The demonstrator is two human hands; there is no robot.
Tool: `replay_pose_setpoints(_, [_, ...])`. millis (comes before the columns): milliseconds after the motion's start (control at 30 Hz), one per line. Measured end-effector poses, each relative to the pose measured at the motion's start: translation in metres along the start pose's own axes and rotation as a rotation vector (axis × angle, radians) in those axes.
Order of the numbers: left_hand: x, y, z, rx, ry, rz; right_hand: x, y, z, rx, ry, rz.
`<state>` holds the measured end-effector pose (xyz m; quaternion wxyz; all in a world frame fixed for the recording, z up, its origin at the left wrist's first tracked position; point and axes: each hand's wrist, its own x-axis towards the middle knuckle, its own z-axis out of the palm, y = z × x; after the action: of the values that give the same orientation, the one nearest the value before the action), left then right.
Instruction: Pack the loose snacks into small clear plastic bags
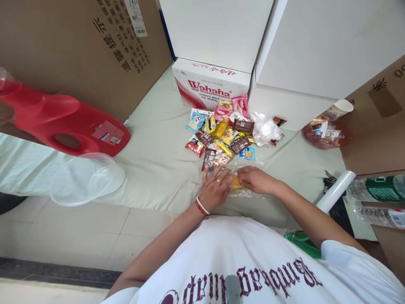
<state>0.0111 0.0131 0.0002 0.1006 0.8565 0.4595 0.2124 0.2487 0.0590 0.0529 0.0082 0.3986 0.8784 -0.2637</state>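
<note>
Head view: the left hand [215, 188] lies with its fingers spread, gripping nothing visible, its fingertips at the near edge of a loose heap of small glossy snack packets [230, 136]. Between the two hands, on a pale green, softly wrinkled cloth surface [155, 147], sits a yellow packet with a shiny plastic look [236, 183]. The right hand [257, 180] bends its fingers at the packet's right end; whether it pinches it cannot be told. The step in hand seems to be handling this one packet amid thin, crinkled clear film [246, 194]; the next move probably calls for a steady left palm and a light right fingertip pinch. Far of the hands, a crumpled translucent white plastic bag [265, 128] touches the heap's right side, and a flat-sided white cardboard box with red lettering [210, 86] stands behind
</note>
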Motion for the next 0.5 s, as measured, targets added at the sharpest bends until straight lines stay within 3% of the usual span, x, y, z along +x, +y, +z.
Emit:
replay_pose_setpoints(67, [0.006,-0.001,0.001,-0.013,-0.063,0.052,0.0,0.0,-0.001,0.039,-0.042,0.003])
replay_pose_setpoints(267, [0.01,-0.015,0.011,-0.068,-0.049,-0.095,0.006,0.011,-0.001,0.216,-0.065,0.13])
replay_pose_setpoints(433, [0.016,-0.017,0.022,-0.03,-0.017,-0.235,0.016,0.02,0.007,0.062,-0.123,0.238])
replay_pose_setpoints(500, [0.019,-0.017,0.025,-0.03,-0.001,-0.278,0.018,0.022,0.009,0.008,-0.091,0.246])
